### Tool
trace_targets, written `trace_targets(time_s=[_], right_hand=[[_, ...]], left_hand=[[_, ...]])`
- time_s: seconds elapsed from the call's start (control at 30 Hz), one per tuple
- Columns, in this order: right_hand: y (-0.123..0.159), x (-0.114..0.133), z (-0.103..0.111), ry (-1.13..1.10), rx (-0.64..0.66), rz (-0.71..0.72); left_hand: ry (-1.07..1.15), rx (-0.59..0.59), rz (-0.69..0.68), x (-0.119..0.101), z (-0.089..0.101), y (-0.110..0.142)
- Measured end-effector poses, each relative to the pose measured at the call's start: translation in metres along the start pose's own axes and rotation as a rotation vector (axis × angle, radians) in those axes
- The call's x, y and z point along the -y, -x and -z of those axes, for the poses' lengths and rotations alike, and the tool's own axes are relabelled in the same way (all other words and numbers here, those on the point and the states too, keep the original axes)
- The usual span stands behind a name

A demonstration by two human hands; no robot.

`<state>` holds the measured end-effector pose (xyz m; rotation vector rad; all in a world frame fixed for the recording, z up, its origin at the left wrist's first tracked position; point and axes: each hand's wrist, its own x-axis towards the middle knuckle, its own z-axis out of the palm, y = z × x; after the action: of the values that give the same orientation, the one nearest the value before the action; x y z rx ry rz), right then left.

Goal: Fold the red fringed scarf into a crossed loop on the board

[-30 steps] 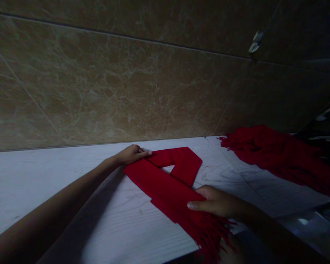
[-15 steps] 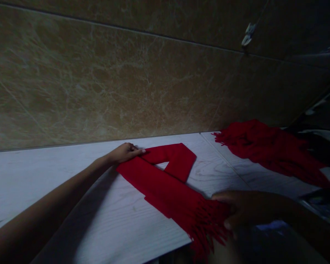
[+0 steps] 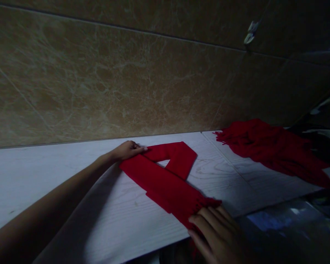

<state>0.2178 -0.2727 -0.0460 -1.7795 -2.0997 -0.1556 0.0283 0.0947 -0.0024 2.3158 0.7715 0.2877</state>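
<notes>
Left hand [image 3: 128, 149] pins the scarf [image 3: 159, 179] — right hand [image 3: 216, 233] now gathers its fringe [image 3: 207, 201] at the desk's near edge [image 3: 154, 248], seemingly neatening it

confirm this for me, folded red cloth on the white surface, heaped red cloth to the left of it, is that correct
Wrong side: the head view shows the heaped cloth to the right of the folded cloth. The rest holds.

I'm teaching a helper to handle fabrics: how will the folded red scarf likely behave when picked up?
The folded red scarf would probably flop, since its strip bends and overlaps freely. It looks light, given its thin, flat layers. Its fringe may dangle, as separate strands show.
</notes>
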Motion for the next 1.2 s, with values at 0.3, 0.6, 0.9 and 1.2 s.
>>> trace_targets(time_s=[0.3, 0.6, 0.9, 1.2], right_hand=[[-0.005, -0.004, 0.023, -0.046, -0.351, -0.048], [-0.008, -0.002, 0.020, 0.051, -0.319, -0.057], [-0.004, 0.002, 0.037, -0.246, -0.144, -0.248], [-0.031, -0.029, 0.074, -0.206, -0.351, -0.152]], left_hand=[[-0.002, 0.006, 0.035, 0.003, -0.002, -0.001], [0.057, -0.008, 0.043, 0.004, -0.003, 0.001], [0.093, -0.040, 0.011, 0.012, -0.005, -0.002], [0.306, -0.142, 0.065, 0.010, 0.014, 0.001]])
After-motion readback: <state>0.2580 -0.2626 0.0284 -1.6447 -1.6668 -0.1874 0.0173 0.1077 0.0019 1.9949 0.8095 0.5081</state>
